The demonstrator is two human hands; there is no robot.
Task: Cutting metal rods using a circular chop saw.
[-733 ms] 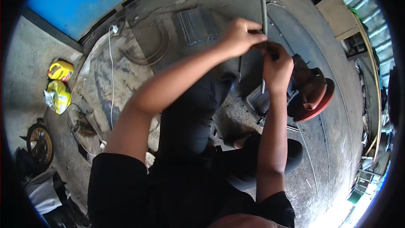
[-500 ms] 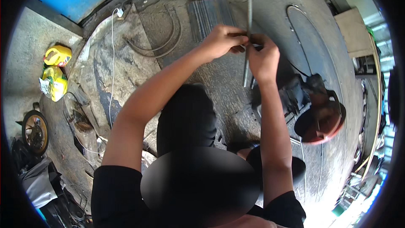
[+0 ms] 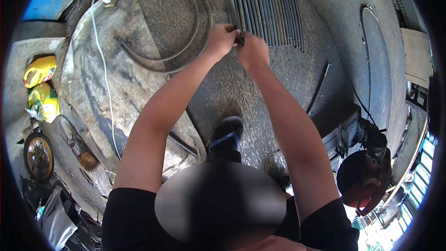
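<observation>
My left hand (image 3: 222, 40) and my right hand (image 3: 253, 52) meet in front of me, fingers closed together on a dark metal rod (image 3: 240, 38). Most of that rod is hidden by my fingers. Just beyond my hands lies a row of several straight metal rods (image 3: 267, 11), side by side on the floor. Left of my left hand rest bent, U-shaped metal rods (image 3: 186, 49). A single loose rod (image 3: 319, 88) is on the floor to the right of my right forearm.
A dirty sheet (image 3: 134, 79) with a white cable (image 3: 106, 74) covers the floor at left. Yellow containers (image 3: 41, 72) and a small spoked wheel (image 3: 38, 156) stand along the left side. A dark machine with a reddish round part (image 3: 364, 179) stands at right, near a long curved strip (image 3: 370, 56).
My hands have moved left with the rod, which now shows far less of its length. My view has shifted, bringing the whole row of rods into sight.
</observation>
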